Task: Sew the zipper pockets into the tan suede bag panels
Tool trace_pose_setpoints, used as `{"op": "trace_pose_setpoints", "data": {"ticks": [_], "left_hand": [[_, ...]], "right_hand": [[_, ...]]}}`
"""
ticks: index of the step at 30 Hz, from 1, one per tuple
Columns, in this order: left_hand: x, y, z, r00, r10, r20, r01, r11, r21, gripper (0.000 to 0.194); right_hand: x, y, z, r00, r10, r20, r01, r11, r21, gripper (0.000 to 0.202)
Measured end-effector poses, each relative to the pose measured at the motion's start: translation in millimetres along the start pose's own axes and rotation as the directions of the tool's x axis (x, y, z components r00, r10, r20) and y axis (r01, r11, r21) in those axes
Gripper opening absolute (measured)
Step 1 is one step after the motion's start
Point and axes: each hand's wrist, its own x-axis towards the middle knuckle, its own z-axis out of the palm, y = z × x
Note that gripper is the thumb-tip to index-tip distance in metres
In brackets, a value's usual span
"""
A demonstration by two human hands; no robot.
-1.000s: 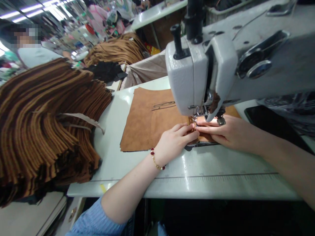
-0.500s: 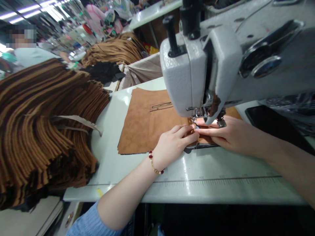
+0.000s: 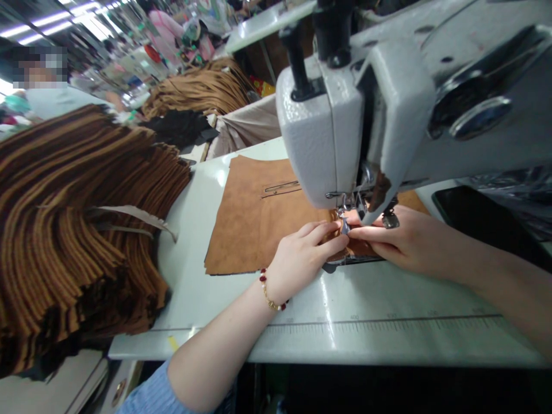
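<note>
A brown leather-like panel lies on the machine bed, with a zipper slot outlined in dark stitching. My left hand, wearing a beaded bracelet, rests on the panel just left of the presser foot, fingers stretched toward it. From the right, my right hand lies across the panel with its fingers extended, their tips beside the foot. Both sets of fingertips nearly meet below the sewing machine head. The needle point and the material right under it are partly hidden by fingers and machine.
A tall stack of brown panels stands at the left, a pale strip sticking out. A dark phone-like slab lies at right. Printed ruler marks run along the table's front edge. Behind are another brown pile and a person.
The view has shifted slightly, and the machine head looks a little larger. Both hands keep nearly the same place on the panel; a bit more of the metal between the fingertips shows.
</note>
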Motion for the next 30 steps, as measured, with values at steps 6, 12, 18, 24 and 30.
{"op": "trace_pose_setpoints", "data": {"ticks": [6, 12, 18, 24, 30], "left_hand": [[-0.4, 0.3, 1.7, 0.999, -0.028, -0.040, 0.028, 1.000, 0.003, 0.029], [1.3, -0.2, -3.6, 0.997, 0.079, -0.004, -0.079, 0.997, 0.022, 0.024], [12.5, 18.8, -15.2, 0.997, -0.064, 0.050, 0.066, 0.997, -0.042, 0.022], [7.0, 44.1, -7.9, 0.972, -0.233, 0.014, 0.234, 0.969, -0.082, 0.026], [4.2, 54.0, 1.4, 0.954, -0.297, -0.042, 0.292, 0.952, -0.090, 0.028]], "right_hand": [[-2.8, 2.7, 0.5, 0.999, -0.022, 0.039, 0.024, 0.999, -0.045, 0.037], [-1.0, 0.9, 0.7, 1.000, -0.012, -0.010, 0.012, 1.000, 0.007, 0.036], [-0.4, 1.9, 2.7, 1.000, 0.002, -0.001, -0.002, 0.996, 0.094, 0.035], [1.6, 2.9, 2.0, 0.999, 0.048, -0.009, -0.045, 0.974, 0.223, 0.036], [3.7, 4.1, 3.7, 0.993, 0.121, -0.006, -0.116, 0.967, 0.227, 0.036]]}}
